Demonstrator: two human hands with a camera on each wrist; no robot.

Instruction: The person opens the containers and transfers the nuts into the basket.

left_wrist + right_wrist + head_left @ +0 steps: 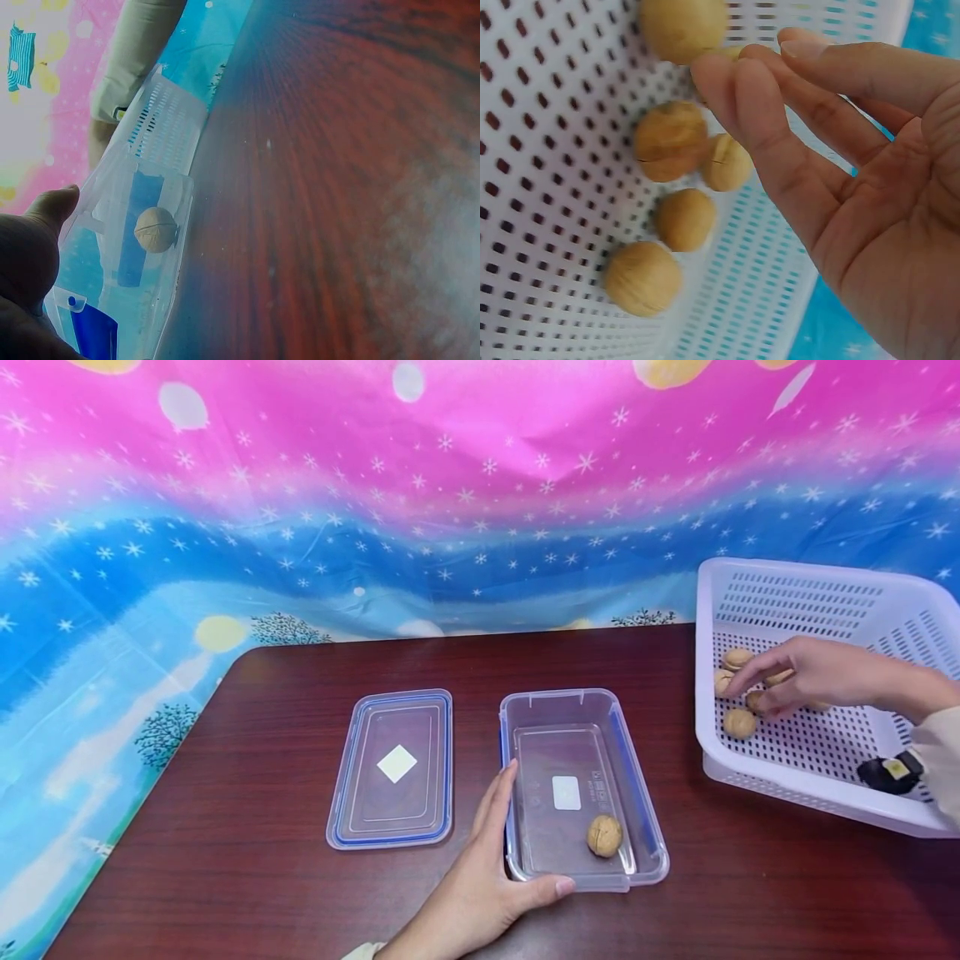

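Observation:
My left hand [487, 877] rests against the near left corner of a clear plastic container [555, 743]. Its fingers lie straight along the left wall, and the thumb is on the near edge. Inside the container, toward the near right, sits a single walnut [604, 836], also seen in the left wrist view [156, 229]. Over in a white perforated basket [825, 797], my right hand [813, 677] hovers among several walnuts [739, 723]. In the right wrist view that hand [832, 127] shows loosely bent fingers, close to a walnut [682, 28], with nothing visibly held.
A clear lid [397, 727] with a blue seal and a white label lies left of the container. All stand on a dark red wooden table [247, 827]. Behind hangs a patterned pink and blue cloth [465, 510]. A black device [888, 772] is at my right wrist.

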